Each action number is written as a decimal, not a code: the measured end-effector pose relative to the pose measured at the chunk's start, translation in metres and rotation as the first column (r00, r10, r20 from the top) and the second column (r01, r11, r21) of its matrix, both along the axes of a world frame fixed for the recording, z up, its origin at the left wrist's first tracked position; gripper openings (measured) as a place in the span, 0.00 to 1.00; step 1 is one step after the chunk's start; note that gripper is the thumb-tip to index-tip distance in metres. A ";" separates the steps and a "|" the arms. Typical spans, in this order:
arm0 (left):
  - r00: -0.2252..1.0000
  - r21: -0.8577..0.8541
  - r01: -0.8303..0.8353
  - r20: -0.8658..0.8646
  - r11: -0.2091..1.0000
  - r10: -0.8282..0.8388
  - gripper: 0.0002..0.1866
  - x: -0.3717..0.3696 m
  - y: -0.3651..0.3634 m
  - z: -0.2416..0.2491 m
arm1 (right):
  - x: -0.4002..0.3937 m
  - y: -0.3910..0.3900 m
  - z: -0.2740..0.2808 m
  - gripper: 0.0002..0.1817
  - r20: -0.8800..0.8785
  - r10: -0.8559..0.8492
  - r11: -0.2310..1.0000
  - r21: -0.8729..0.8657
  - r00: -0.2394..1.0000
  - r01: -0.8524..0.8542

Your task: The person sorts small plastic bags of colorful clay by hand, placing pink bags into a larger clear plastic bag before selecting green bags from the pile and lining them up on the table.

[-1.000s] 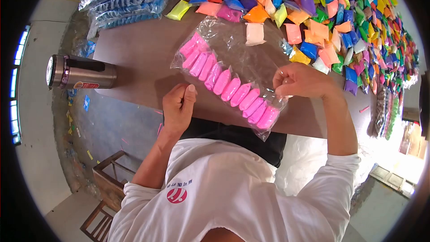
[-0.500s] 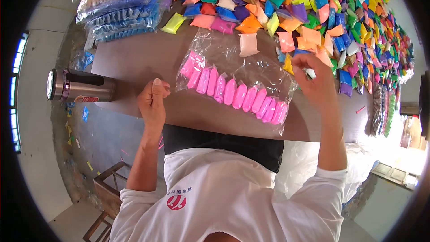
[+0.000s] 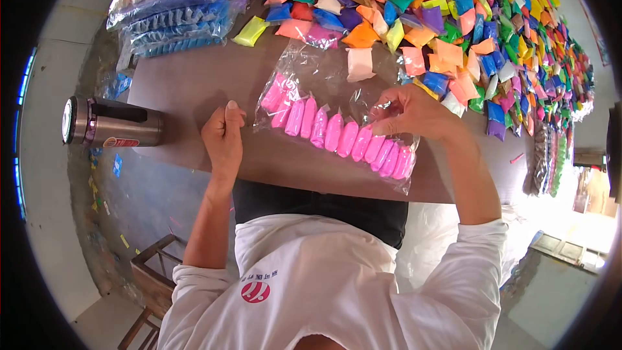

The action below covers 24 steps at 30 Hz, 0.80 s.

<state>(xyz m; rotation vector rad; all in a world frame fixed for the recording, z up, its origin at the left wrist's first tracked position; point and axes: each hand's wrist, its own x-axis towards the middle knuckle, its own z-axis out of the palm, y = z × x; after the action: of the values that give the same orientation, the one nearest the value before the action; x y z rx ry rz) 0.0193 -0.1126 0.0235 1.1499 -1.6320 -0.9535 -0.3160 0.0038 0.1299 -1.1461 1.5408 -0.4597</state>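
A clear plastic bag (image 3: pixel 324 68) lies on the brown table, with a slanting row of bright pink packets (image 3: pixel 334 132) along its lower side. Over the bag's right half is my right hand (image 3: pixel 414 113), its fingers curled and the thumb beside the pink packets. What the fingertips hold, if anything, is hidden. My left hand (image 3: pixel 223 133) is closed left of the bag, apart from it, thumb uppermost. I cannot see inside its curled fingers.
A big heap of small coloured packets (image 3: pixel 447 55) covers the table's back and right. Bagged rows of blue packets (image 3: pixel 175 32) are stacked at the back left. A steel flask (image 3: pixel 123 123) lies on its side at the left edge. A wooden stool (image 3: pixel 152 272) stands below.
My right hand has moved left from the coloured heap to above the bag of pink packets. My left hand stays closed in nearly the same spot.
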 end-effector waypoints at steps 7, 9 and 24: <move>1.000 -0.034 0.007 -0.002 0.999 -0.007 0.21 -0.003 -0.001 0.001 | -0.005 -0.004 -0.029 0.14 0.187 0.072 0.995 -0.080 0.980 -0.058; 1.000 -0.043 0.008 0.013 0.999 -0.007 0.20 -0.002 0.000 0.001 | -0.005 -0.004 -0.030 0.15 0.206 0.073 0.996 -0.061 0.976 -0.061; 0.998 -0.065 0.019 0.057 0.998 -0.016 0.19 -0.006 0.001 0.002 | -0.026 0.038 0.008 0.20 -0.101 -0.199 0.957 -0.232 0.975 0.171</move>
<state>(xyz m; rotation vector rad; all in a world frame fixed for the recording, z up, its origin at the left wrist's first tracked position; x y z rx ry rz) 0.0135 -0.1121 0.0252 1.1294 -1.7088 -0.8792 -0.3419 0.0419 0.1377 -1.2239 1.7475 -0.7139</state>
